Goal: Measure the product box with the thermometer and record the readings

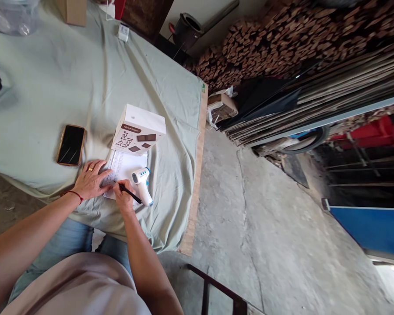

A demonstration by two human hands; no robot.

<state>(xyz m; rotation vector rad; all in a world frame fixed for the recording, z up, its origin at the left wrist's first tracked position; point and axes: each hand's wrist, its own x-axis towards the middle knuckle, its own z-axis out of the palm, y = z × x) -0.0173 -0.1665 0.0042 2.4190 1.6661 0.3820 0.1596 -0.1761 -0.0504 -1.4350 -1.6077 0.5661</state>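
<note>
A sheet of paper [118, 162] with small writing lies at the near side of the table, its far edge by a white box [143, 123] lettered "Super Meal". My left hand [91, 181] lies with fingers spread over the left edge of the paper. Gripped in my right hand [123, 199] is a black pen [131, 194], its tip low over the paper. Just right of that hand, a white and blue infrared thermometer [143, 186] rests partly on the sheet. A phone [71, 145] with a dark screen is beyond my left hand.
A pale green cloth [46, 96] covers the table, whose wooden edge [197, 175] shows at right. A cardboard box [72, 11], a clear plastic container [13, 15] and a small white device [123, 32] sit farther back. Stacked firewood [259, 35] stands beyond the concrete floor [223, 210].
</note>
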